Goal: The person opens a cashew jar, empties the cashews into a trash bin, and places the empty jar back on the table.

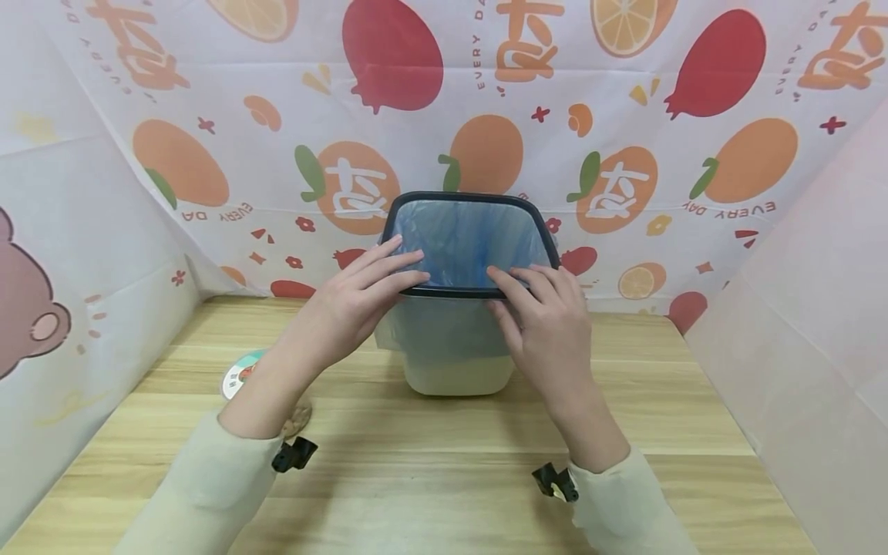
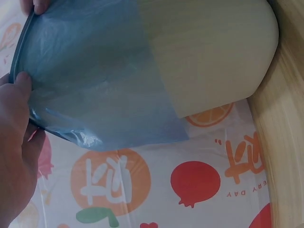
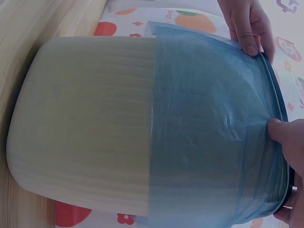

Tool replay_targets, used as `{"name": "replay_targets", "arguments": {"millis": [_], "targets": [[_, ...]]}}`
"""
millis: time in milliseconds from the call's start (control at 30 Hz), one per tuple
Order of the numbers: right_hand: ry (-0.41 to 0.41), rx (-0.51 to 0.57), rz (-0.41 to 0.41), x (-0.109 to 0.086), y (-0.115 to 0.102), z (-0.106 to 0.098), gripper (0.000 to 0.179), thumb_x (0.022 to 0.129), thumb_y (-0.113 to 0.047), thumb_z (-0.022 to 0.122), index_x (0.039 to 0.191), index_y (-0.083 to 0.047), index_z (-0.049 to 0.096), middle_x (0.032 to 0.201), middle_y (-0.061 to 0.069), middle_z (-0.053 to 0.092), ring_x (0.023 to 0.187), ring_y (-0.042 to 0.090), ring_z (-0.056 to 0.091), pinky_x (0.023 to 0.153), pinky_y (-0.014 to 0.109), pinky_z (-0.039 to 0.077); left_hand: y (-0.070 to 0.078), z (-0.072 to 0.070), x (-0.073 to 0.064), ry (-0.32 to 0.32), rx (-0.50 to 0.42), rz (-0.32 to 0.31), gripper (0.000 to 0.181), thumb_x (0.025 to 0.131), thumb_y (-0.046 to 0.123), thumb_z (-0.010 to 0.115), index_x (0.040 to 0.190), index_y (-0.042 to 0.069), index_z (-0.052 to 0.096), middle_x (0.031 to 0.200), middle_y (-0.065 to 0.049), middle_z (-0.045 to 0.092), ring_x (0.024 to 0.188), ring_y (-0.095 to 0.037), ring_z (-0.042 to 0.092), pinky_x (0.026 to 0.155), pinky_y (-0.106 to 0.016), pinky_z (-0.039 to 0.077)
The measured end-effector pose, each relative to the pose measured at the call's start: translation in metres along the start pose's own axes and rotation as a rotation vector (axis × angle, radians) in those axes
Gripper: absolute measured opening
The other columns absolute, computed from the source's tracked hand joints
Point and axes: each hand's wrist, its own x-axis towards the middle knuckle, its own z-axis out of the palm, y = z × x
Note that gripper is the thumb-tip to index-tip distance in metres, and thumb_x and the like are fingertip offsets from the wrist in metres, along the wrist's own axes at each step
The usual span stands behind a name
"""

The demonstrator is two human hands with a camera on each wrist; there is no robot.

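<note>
A cream trash can (image 1: 458, 376) stands upright on the table, lined with a translucent blue garbage bag (image 1: 451, 327). The bag folds out over the mouth and hangs down the upper outside wall, under a black rim ring (image 1: 461, 196). My left hand (image 1: 354, 297) grips the rim at the left front corner, fingers over the inside. At the right front corner my right hand (image 1: 548, 312) holds the rim likewise, thumb against the outside. In the right wrist view, the right thumb (image 3: 280, 130) presses the bag just below the ring; the left hand (image 3: 247, 26) is at the far corner.
On the wooden table (image 1: 416, 486), left of the can, lies a round white and green item (image 1: 239, 374), partly behind the left forearm. A small brown object (image 1: 298, 420) sits near the left wrist. Fruit-print cloth (image 1: 430, 100) hangs close behind the can.
</note>
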Motion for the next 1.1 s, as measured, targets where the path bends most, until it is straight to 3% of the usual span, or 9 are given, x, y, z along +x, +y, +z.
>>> {"name": "replay_targets", "arguments": {"millis": [133, 300, 433, 600, 700, 767, 833, 967, 1100], "targets": [[0.001, -0.005, 0.012, -0.001, -0.002, 0.004, 0.037, 0.093, -0.034, 0.069, 0.128, -0.022, 0.070, 0.115, 0.007, 0.072, 0.119, 0.030, 0.058, 0.110, 0.050, 0.038, -0.001, -0.001, -0.002, 0.002, -0.004, 0.002, 0.047, 0.089, -0.001, 0.071, 0.132, 0.016, 0.065, 0.142, -0.007, 0.058, 0.144, -0.029, 0.040, 0.107, -0.046, 0.045], [-0.018, -0.007, 0.014, -0.003, -0.004, 0.005, 0.053, 0.089, -0.037, 0.073, 0.139, -0.021, 0.061, 0.135, 0.013, 0.062, 0.134, 0.037, 0.048, 0.114, 0.061, 0.030, -0.002, -0.006, -0.005, -0.004, 0.003, -0.011, 0.061, 0.088, 0.004, 0.074, 0.144, 0.015, 0.055, 0.151, -0.010, 0.049, 0.145, -0.033, 0.038, 0.111, -0.046, 0.042], [-0.011, 0.012, -0.008, -0.009, -0.007, 0.003, 0.062, 0.087, -0.037, 0.074, 0.144, -0.020, 0.055, 0.148, 0.016, 0.050, 0.143, 0.043, 0.035, 0.115, 0.067, 0.021, 0.000, -0.016, -0.014, 0.012, 0.005, -0.021, 0.056, 0.096, 0.026, 0.068, 0.147, 0.010, 0.050, 0.153, -0.014, 0.045, 0.144, -0.037, 0.038, 0.116, -0.045, 0.035], [0.121, 0.120, -0.110, -0.022, -0.026, 0.001, 0.048, 0.089, -0.031, 0.070, 0.133, -0.014, 0.064, 0.144, 0.019, 0.054, 0.139, 0.045, 0.040, 0.113, 0.065, 0.027, 0.004, -0.039, -0.038, 0.063, 0.023, -0.038, 0.056, 0.102, 0.045, 0.052, 0.144, 0.006, 0.054, 0.146, -0.018, 0.051, 0.139, -0.038, 0.043, 0.119, -0.041, 0.031], [0.249, 0.195, -0.197, -0.029, -0.046, 0.005, 0.033, 0.088, -0.026, 0.067, 0.116, -0.009, 0.072, 0.127, 0.017, 0.065, 0.120, 0.040, 0.056, 0.101, 0.054, 0.042, 0.003, -0.052, -0.061, 0.073, 0.046, -0.102, 0.059, 0.101, 0.049, 0.052, 0.142, 0.006, 0.056, 0.143, -0.017, 0.055, 0.136, -0.035, 0.047, 0.119, -0.034, 0.030], [0.269, 0.234, -0.223, -0.035, -0.059, 0.011, 0.027, 0.087, -0.025, 0.066, 0.108, -0.011, 0.073, 0.118, 0.013, 0.068, 0.107, 0.035, 0.060, 0.090, 0.048, 0.046, 0.001, -0.058, -0.078, 0.079, 0.054, -0.154, 0.062, 0.099, 0.053, 0.053, 0.141, 0.007, 0.057, 0.139, -0.015, 0.058, 0.132, -0.033, 0.050, 0.118, -0.029, 0.029], [0.229, 0.285, -0.235, -0.041, -0.069, 0.019, 0.025, 0.086, -0.025, 0.066, 0.106, -0.012, 0.074, 0.114, 0.010, 0.069, 0.101, 0.029, 0.060, 0.084, 0.043, 0.047, -0.002, -0.063, -0.095, 0.076, 0.049, -0.216, 0.063, 0.096, 0.055, 0.057, 0.139, 0.008, 0.059, 0.137, -0.014, 0.059, 0.128, -0.033, 0.052, 0.116, -0.024, 0.029], [-0.002, 0.394, -0.194, -0.055, -0.086, 0.039, 0.034, 0.085, -0.029, 0.071, 0.117, -0.017, 0.070, 0.119, 0.004, 0.066, 0.107, 0.020, 0.059, 0.088, 0.035, 0.049, -0.006, -0.065, -0.126, 0.011, 0.060, -0.370, 0.063, 0.084, 0.044, 0.078, 0.138, 0.016, 0.062, 0.138, -0.008, 0.060, 0.123, -0.031, 0.055, 0.107, -0.015, 0.030], [-0.226, 0.470, -0.142, -0.063, -0.100, 0.063, 0.050, 0.086, -0.039, 0.074, 0.130, -0.019, 0.062, 0.128, 0.000, 0.062, 0.118, 0.015, 0.057, 0.098, 0.030, 0.049, -0.009, -0.062, -0.146, -0.080, 0.092, -0.515, 0.069, 0.072, 0.027, 0.087, 0.137, 0.025, 0.062, 0.139, -0.002, 0.058, 0.122, -0.029, 0.054, 0.096, -0.031, 0.040]]}}
